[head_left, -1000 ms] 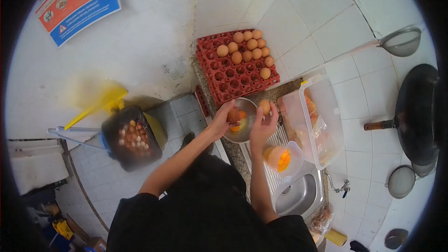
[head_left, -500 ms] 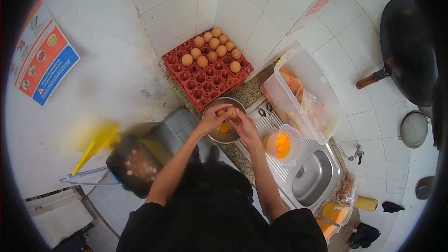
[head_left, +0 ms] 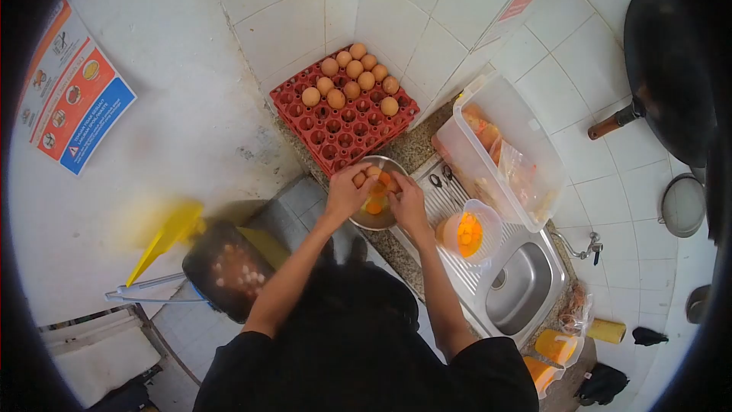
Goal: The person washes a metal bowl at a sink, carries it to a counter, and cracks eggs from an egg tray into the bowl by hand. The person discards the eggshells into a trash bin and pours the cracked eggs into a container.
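Observation:
Over a metal bowl (head_left: 371, 224), my left hand (head_left: 347, 194) is closed around a brown egg (head_left: 359, 179) and a piece of cracked eggshell (head_left: 373, 172). My right hand (head_left: 409, 204) pinches another piece of shell (head_left: 394, 183) just across from it. Between the hands, orange yolk shows beneath the parted shell. A yolk (head_left: 374, 206) lies in clear egg white inside the bowl. Behind the bowl, a red egg tray (head_left: 324, 126) carries several brown eggs (head_left: 351, 90) toward its far side, with bare pockets at the near side.
Right of the bowl, a clear plastic tub (head_left: 488, 248) of yolks stands on the ribbed drainboard beside a steel sink (head_left: 518, 294). A large plastic bin (head_left: 526, 133) sits behind it. At left is a dark bucket (head_left: 229, 271) with shells. A wok (head_left: 663, 76) hangs right.
The egg between my hands has been parted, and orange yolk now shows between the shell pieces. The whole view has shifted slightly.

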{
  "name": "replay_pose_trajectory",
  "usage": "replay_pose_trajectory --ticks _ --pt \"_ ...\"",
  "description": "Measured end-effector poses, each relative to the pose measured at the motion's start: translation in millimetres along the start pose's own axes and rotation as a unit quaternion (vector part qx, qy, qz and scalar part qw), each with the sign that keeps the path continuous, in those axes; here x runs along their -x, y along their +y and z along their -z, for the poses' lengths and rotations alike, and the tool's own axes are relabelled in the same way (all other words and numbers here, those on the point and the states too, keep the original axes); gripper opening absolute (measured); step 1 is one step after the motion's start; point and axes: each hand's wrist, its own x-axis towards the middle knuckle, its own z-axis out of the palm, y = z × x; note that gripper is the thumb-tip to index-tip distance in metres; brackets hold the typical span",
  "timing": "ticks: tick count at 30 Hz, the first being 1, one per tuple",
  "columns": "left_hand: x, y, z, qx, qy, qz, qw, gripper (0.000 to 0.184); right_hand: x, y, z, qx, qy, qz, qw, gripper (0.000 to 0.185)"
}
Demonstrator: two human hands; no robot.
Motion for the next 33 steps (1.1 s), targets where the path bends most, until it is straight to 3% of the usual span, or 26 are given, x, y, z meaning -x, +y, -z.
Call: replay_pose_trajectory --ticks 2,3,5,6,11,14,18,20,21,22,24,26,28,31,32,33 --pt "8 4 -5 0.045 0.026 0.109 0.993 0.031 4 -18 0 -0.062 0.077 -0.015 0.995 0.038" --pt "9 8 -2 0.149 -0.008 0.201 0.968 0.03 4 -27 -2 -0.139 0.12 -0.017 0.983 0.036" --pt "8 18 7 0.351 -0.071 0.364 0.86 0.028 3 -45 -9 -0.29 0.198 -0.022 0.936 0.031" --pt "5 25 12 0.408 -0.076 0.376 0.829 0.03 0 -53 -12 -0.334 0.203 -0.005 0.921 0.028" --pt "-6 42 45 0.622 -0.089 0.375 0.681 0.033 -22 -107 -9 -0.18 0.125 0.132 0.967 0.029" --pt "-2 27 79 0.669 -0.011 0.388 0.634 0.028 -40 -132 -6 -0.127 0.092 0.185 0.97 0.029" --pt "46 -55 151 0.68 0.126 0.308 0.653 0.022 -92 -106 -24 -0.17 0.08 0.134 0.973 0.026" --pt "92 -109 196 0.66 0.231 0.262 0.665 0.021 -126 -88 -23 -0.111 0.079 0.12 0.983 0.025" --pt "115 -129 214 0.565 0.34 0.321 0.679 0.024 -142 -82 -22 -0.081 0.079 0.112 0.987 0.024" --pt "150 -155 229 0.517 0.395 0.317 0.69 0.027 -158 -77 -21 -0.035 0.094 0.147 0.984 0.024" --pt "216 -189 252 0.47 0.469 0.329 0.672 0.031 -188 -76 -20 0.057 0.127 0.217 0.966 0.025" --pt "271 -212 264 0.481 0.519 0.329 0.625 0.038 -208 -88 -25 0.062 0.061 0.233 0.969 0.029" --pt "310 -228 266 0.488 0.536 0.324 0.608 0.045 -211 -101 -32 0.15 0.028 0.224 0.963 0.034" --pt "356 -258 263 0.449 0.477 0.316 0.686 0.038 -213 -126 -54 0.35 0.013 0.167 0.922 0.042" --pt "291 -171 248 0.466 0.455 0.272 0.708 0.033 -217 -124 -65 0.383 0.0 0.142 0.913 0.044" --pt "326 -221 247 0.445 0.385 0.3 0.751 0.04 -220 -123 -75 0.415 -0.015 0.118 0.902 0.047"
